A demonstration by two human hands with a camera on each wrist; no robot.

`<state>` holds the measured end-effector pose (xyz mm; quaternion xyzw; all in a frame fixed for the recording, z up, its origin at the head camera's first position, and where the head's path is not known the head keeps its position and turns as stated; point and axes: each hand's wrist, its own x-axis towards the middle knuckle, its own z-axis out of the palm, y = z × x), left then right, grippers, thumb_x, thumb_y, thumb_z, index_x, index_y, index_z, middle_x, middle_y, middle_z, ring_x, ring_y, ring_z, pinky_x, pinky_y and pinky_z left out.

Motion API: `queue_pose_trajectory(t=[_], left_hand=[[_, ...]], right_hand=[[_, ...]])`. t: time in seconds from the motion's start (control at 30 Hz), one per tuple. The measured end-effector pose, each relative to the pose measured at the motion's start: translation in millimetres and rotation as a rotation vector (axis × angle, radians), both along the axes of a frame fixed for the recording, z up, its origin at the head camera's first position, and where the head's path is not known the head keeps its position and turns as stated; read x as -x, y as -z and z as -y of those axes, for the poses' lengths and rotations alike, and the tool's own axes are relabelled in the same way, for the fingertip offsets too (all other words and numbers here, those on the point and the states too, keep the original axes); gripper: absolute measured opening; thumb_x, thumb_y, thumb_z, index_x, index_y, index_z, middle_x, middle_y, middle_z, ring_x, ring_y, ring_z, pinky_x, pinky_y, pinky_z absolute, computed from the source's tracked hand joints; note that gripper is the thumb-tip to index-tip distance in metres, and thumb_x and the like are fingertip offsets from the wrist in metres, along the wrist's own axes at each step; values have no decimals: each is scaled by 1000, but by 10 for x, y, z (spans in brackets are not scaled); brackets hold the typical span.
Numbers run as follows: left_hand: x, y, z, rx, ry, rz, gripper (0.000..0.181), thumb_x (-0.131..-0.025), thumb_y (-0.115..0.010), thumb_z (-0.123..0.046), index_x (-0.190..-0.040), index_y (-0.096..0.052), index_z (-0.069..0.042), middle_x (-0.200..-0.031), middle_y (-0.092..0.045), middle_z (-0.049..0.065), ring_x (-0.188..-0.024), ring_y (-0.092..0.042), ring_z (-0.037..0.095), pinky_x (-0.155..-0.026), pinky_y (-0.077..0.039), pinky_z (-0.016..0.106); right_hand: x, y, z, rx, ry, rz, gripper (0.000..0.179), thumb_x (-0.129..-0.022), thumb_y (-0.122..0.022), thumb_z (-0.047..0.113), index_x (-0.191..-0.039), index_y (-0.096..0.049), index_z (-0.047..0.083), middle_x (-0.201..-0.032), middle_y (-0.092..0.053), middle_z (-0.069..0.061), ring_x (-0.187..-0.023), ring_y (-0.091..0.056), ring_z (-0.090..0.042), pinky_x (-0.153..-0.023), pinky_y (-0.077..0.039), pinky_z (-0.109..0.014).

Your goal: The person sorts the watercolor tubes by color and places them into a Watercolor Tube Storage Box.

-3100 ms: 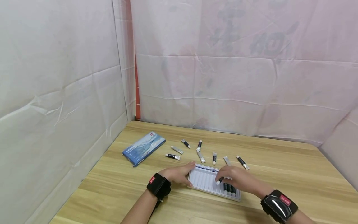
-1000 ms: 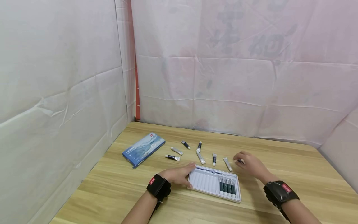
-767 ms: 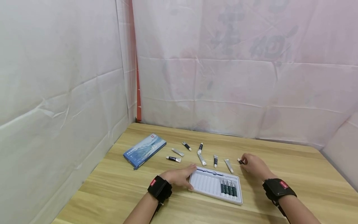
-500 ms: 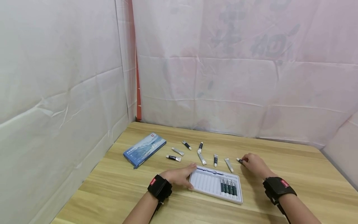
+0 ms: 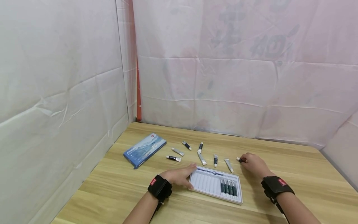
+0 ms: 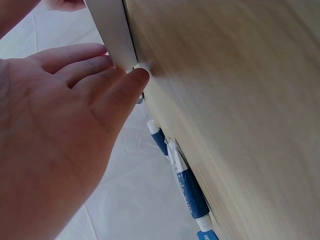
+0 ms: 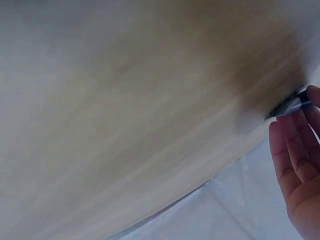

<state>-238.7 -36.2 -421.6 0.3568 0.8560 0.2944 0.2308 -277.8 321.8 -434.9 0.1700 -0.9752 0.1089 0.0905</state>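
Observation:
In the head view my left hand [image 5: 179, 176] rests at the left side of a white plastic tray [image 5: 205, 183], thumb at its near corner and fingers at the far one. The left wrist view shows those fingers extended against the tray's side [image 6: 114, 32]. Dark green paint tubes [image 5: 228, 188] lie side by side in the tray's right slots. A thin blue paintbrush [image 5: 209, 171] lies along its back groove. To the tray's right, my right hand [image 5: 254, 164] pinches a dark paint tube [image 5: 241, 160] with a white cap, close over the table; its silvery end [image 7: 291, 106] shows in the right wrist view.
Several loose paint tubes lie behind the tray, among them a silver one [image 5: 229, 165], a dark one [image 5: 215, 161] and another dark one [image 5: 174, 158]. A flat blue box [image 5: 144, 150] is at the back left of the wooden table [image 5: 112, 193]. White sheets [image 5: 223, 93] enclose it.
My right hand has left the tray, where a tube it held now lies beside the others. It has moved right and back and taken hold of another tube. The left hand has stayed in place.

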Motion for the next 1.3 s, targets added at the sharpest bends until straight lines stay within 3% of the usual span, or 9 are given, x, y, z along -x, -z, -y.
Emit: queue_pose_trajectory(t=[0.37,0.73,1.1,1.3], left_hand=[[11,13,-21,6,-1,12,85,-78,-72,-15,-145,-21,-1,-151,-12,10,-137,-9,18,-108,-12,26],[21,15,-10,8,-4,16,85,-79,-72,-14,-145,-21,-2,-151,-12,9,-137,-8,17,-108,-12,26],[4,-9,-9,19,-17,12,85,-78,-73,-15,-145,-22,-3,-151,-13,8,-137,-9,15,-107,-13,26],[-1,-18,-13,18,-21,26,84,-79,-72,-15,-145,-22,-4,-152,-12,8,-137,-9,15,-107,-13,26]], right_hand=[[-79,-194,235,-22,-65,-18,12,-76,-69,1,-87,-68,-1,-77,-59,-3,-67,-57,-17,-58,-48,-36],[-324,-394,571,-9,-145,-32,15,-74,-73,2,-89,-69,2,-80,-59,0,-68,-56,-12,-57,-48,-29],[-532,-468,846,-10,-238,-86,16,-73,-74,3,-87,-69,5,-81,-60,2,-69,-58,-10,-59,-50,-25],[-623,-504,963,-18,-269,-39,18,-74,-73,3,-91,-69,5,-81,-58,5,-70,-56,-8,-59,-50,-23]])
